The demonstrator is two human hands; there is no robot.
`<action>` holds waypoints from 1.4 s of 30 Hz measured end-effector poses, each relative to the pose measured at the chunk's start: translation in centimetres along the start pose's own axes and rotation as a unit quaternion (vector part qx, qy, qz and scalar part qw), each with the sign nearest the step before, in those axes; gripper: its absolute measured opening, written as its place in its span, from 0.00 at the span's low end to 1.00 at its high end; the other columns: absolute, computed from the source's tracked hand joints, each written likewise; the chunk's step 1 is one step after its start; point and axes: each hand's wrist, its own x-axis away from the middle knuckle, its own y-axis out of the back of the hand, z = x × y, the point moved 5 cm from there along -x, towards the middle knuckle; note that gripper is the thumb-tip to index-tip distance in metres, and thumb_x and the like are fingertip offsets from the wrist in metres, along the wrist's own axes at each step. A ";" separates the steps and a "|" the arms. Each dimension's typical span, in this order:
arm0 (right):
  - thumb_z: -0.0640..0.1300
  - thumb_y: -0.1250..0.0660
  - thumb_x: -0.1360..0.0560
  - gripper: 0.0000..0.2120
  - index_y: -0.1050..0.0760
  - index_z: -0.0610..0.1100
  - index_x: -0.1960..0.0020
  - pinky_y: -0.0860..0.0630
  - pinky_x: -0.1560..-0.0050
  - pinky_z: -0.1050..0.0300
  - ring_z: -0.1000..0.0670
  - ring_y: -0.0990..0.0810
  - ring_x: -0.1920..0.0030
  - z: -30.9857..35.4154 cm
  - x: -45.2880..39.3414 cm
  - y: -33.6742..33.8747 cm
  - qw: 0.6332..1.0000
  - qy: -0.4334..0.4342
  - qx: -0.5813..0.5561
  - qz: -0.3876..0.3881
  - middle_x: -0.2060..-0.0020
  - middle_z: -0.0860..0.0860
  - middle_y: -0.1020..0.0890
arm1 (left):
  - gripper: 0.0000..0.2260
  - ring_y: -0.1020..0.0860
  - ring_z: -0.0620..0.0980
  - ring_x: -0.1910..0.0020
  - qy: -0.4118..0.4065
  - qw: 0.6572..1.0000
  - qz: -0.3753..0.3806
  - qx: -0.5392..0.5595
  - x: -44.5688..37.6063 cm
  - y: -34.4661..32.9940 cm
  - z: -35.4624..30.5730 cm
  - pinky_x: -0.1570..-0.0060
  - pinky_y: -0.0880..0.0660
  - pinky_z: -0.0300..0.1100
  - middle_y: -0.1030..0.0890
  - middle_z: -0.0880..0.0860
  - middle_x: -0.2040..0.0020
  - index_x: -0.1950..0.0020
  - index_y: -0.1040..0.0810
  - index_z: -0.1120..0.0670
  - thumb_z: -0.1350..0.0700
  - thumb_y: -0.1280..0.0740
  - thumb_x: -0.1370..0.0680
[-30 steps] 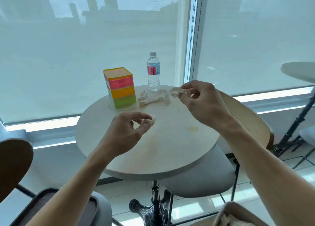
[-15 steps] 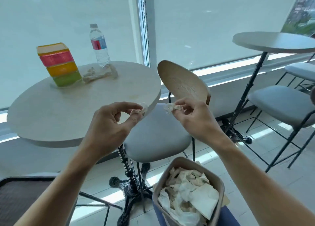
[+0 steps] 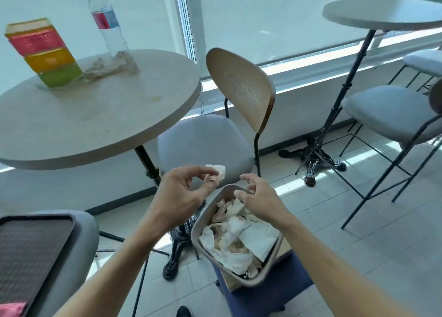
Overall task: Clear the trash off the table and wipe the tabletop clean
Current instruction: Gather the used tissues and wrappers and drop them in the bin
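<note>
My left hand (image 3: 177,197) pinches a small crumpled tissue scrap (image 3: 218,171) just beyond the far-left rim of the grey trash bin (image 3: 197,226), which is full of used tissues. Over the bin's far end hovers my right hand (image 3: 259,197), fingers loosely curled, with nothing visible in them. More crumpled tissue (image 3: 107,64) lies at the back of the round table (image 3: 100,123), between a stacked colourful box (image 3: 45,53) and a water bottle (image 3: 107,22). A yellowish stain (image 3: 153,98) marks the tabletop.
A wooden-backed chair (image 3: 240,87) with a grey seat stands between the table and the bin. A dark tray (image 3: 31,252) and a pink cloth (image 3: 12,309) lie at lower left. A second table (image 3: 382,13) and chair (image 3: 387,111) stand at right.
The view swung from the tabletop down to the bin. Both hands carried tissue scraps off the table to the bin. The scrap my right hand pinched is no longer in it.
</note>
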 end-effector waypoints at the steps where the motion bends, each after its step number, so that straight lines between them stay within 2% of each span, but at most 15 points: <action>1: 0.48 0.34 0.23 0.22 0.32 0.55 0.29 0.26 0.50 0.59 0.53 0.24 0.50 0.0 -0.1 0.3 1.000 -0.004 0.000 -0.003 0.45 0.51 0.24 | 0.05 0.33 0.38 0.77 0.011 1.000 0.011 -0.013 0.4 -0.8 0.5 0.75 0.38 0.26 0.27 0.45 0.72 0.51 0.15 0.49 0.55 0.27 0.26; 4: 0.43 0.37 0.22 0.25 0.35 0.54 0.26 0.27 0.48 0.57 0.49 0.24 0.42 0.3 -0.1 1.4 1.000 0.000 -0.013 -0.023 0.36 0.47 0.27 | 0.06 0.30 0.33 0.75 0.048 0.997 0.044 -0.038 1.2 -3.1 2.7 0.74 0.36 0.25 0.22 0.42 0.64 0.50 0.15 0.49 0.56 0.26 0.26; 8: 0.39 0.39 0.21 0.27 0.38 0.55 0.25 0.27 0.55 0.61 0.54 0.24 0.50 1.5 -0.2 2.1 0.998 0.006 -0.048 -0.033 0.41 0.49 0.26 | 0.08 0.30 0.35 0.75 0.108 0.987 0.098 -0.068 1.4 -5.4 6.0 0.74 0.34 0.29 0.25 0.42 0.68 0.47 0.16 0.46 0.52 0.27 0.25; 10: 0.40 0.39 0.21 0.26 0.37 0.55 0.26 0.26 0.55 0.59 0.53 0.23 0.52 2.4 -0.4 2.1 0.997 0.008 -0.068 -0.026 0.46 0.50 0.26 | 0.12 0.25 0.37 0.68 0.137 0.978 0.136 -0.085 1.5 -5.9 7.1 0.65 0.24 0.39 0.19 0.46 0.63 0.43 0.18 0.41 0.50 0.28 0.25; 12: 0.39 0.39 0.21 0.24 0.35 0.55 0.28 0.28 0.52 0.61 0.54 0.24 0.49 3.9 -0.6 2.0 0.997 0.017 -0.072 -0.013 0.48 0.51 0.26 | 0.15 0.21 0.40 0.55 0.132 0.976 0.140 -0.099 1.1 -5.2 7.1 0.51 0.21 0.45 0.18 0.42 0.51 0.41 0.20 0.38 0.50 0.28 0.26; 15: 0.40 0.37 0.21 0.18 0.29 0.56 0.35 0.28 0.49 0.60 0.52 0.23 0.46 6.9 -1.1 2.3 0.996 0.039 -0.079 0.002 0.48 0.51 0.22 | 0.14 0.24 0.36 0.49 0.080 0.983 0.124 -0.113 0.1 -2.6 5.2 0.48 0.24 0.39 0.23 0.34 0.45 0.41 0.20 0.38 0.49 0.29 0.26; 18: 0.42 0.36 0.20 0.12 0.25 0.55 0.40 0.26 0.45 0.55 0.53 0.23 0.47 10.5 -1.5 2.9 0.994 0.071 -0.079 0.016 0.49 0.51 0.21 | 0.12 0.23 0.34 0.51 0.030 0.989 0.108 -0.098 -1.2 1.4 2.0 0.51 0.24 0.33 0.20 0.36 0.50 0.42 0.20 0.40 0.49 0.29 0.25; 21: 0.44 0.36 0.20 0.09 0.24 0.54 0.42 0.27 0.46 0.57 0.54 0.23 0.45 14.7 -1.8 3.7 0.990 0.112 -0.079 0.027 0.47 0.51 0.21 | 0.12 0.21 0.36 0.56 -0.012 0.993 0.088 -0.073 -2.5 6.0 -1.2 0.56 0.21 0.37 0.20 0.39 0.49 0.42 0.20 0.40 0.49 0.30 0.24; 24: 0.44 0.34 0.21 0.07 0.22 0.53 0.45 0.26 0.42 0.55 0.54 0.22 0.45 18.7 -2.5 4.3 0.986 0.148 -0.080 0.004 0.49 0.51 0.19 | 0.11 0.20 0.36 0.56 -0.055 0.994 0.056 -0.074 -4.0 10.8 -3.6 0.59 0.22 0.35 0.18 0.40 0.49 0.43 0.19 0.43 0.52 0.29 0.25; 27: 0.42 0.33 0.22 0.06 0.20 0.52 0.48 0.26 0.50 0.61 0.55 0.21 0.52 22.5 -3.4 4.2 0.980 0.174 -0.096 -0.024 0.54 0.51 0.18 | 0.10 0.19 0.39 0.55 -0.075 0.993 0.013 -0.090 -6.0 15.9 -4.2 0.59 0.21 0.35 0.17 0.39 0.52 0.46 0.18 0.41 0.51 0.29 0.26; 31: 0.43 0.32 0.22 0.06 0.19 0.52 0.49 0.26 0.48 0.61 0.57 0.21 0.51 26.7 -4.6 3.3 0.974 0.205 -0.091 -0.043 0.54 0.51 0.17 | 0.07 0.21 0.37 0.57 -0.057 0.989 -0.038 -0.134 -10.0 21.6 -1.9 0.60 0.27 0.29 0.17 0.40 0.55 0.49 0.17 0.43 0.52 0.28 0.25; 34: 0.43 0.33 0.22 0.06 0.19 0.50 0.48 0.26 0.46 0.59 0.55 0.21 0.52 29.3 -5.6 1.9 0.972 0.214 -0.083 -0.048 0.51 0.47 0.17 | 0.06 0.21 0.38 0.62 -0.031 0.981 -0.077 -0.176 -13.1 25.2 1.1 0.60 0.27 0.34 0.17 0.41 0.55 0.51 0.17 0.43 0.54 0.28 0.25; 37: 0.43 0.33 0.22 0.05 0.20 0.50 0.48 0.26 0.53 0.62 0.55 0.22 0.55 31.6 -6.8 0.1 0.972 0.220 -0.062 -0.048 0.56 0.50 0.19 | 0.06 0.22 0.41 0.65 -0.006 0.965 -0.114 -0.238 -16.0 28.2 4.4 0.60 0.27 0.38 0.18 0.47 0.57 0.49 0.17 0.47 0.55 0.29 0.25; 39: 0.43 0.33 0.21 0.05 0.20 0.51 0.48 0.27 0.56 0.64 0.57 0.22 0.56 32.7 -7.6 -1.2 0.973 0.223 -0.046 -0.041 0.57 0.53 0.19 | 0.09 0.19 0.50 0.56 0.026 0.952 -0.123 -0.279 -17.8 29.6 6.9 0.54 0.25 0.43 0.17 0.54 0.51 0.45 0.18 0.47 0.54 0.31 0.24; 42: 0.44 0.33 0.22 0.06 0.20 0.52 0.47 0.24 0.53 0.62 0.57 0.21 0.53 34.0 -8.7 -2.9 0.972 0.230 -0.019 -0.053 0.56 0.54 0.18 | 0.14 0.22 0.57 0.42 0.073 0.931 -0.120 -0.335 -19.8 31.1 10.3 0.44 0.24 0.50 0.20 0.53 0.39 0.39 0.21 0.45 0.52 0.33 0.24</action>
